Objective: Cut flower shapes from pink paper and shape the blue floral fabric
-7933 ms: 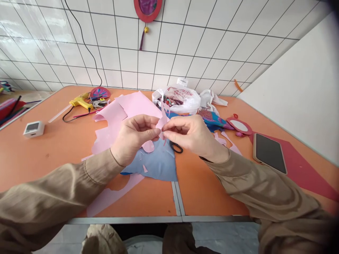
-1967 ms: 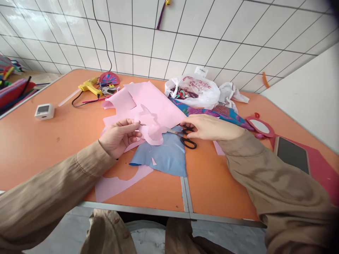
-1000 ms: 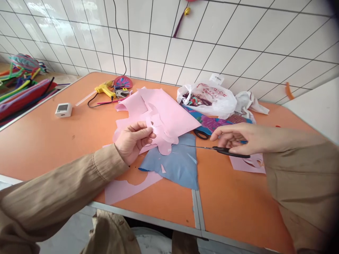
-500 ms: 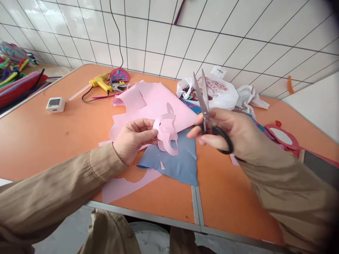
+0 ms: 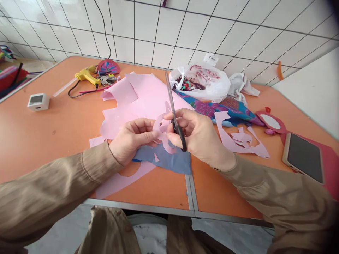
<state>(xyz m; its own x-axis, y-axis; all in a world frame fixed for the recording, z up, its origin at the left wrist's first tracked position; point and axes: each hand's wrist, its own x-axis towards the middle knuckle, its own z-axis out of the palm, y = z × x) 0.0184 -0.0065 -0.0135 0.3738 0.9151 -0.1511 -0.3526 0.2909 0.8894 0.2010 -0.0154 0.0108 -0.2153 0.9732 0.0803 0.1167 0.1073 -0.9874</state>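
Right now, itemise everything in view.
scissors: 1, black handles, centre
cut piece: 1, pink, centre
sheets: count unclear, pink, middle
cloth: 1, blue, under cut piece
offcuts: several, pink, right and near edge
bag: 1, white, back
patterned fabric: 1, mainly blue, before bag
disc: 1, white, red rim, right
phone: 1, dark screen, right
card: 1, red, under phone
glue gun: 1, yellow, back left
small items: several, mixed colours, left and back
device: 1, white, left
table: 1, orange, beneath
wall: 1, white, back
left hand: 1, brown-sleeved, on cut piece
right hand: 1, brown-sleeved, on scissors
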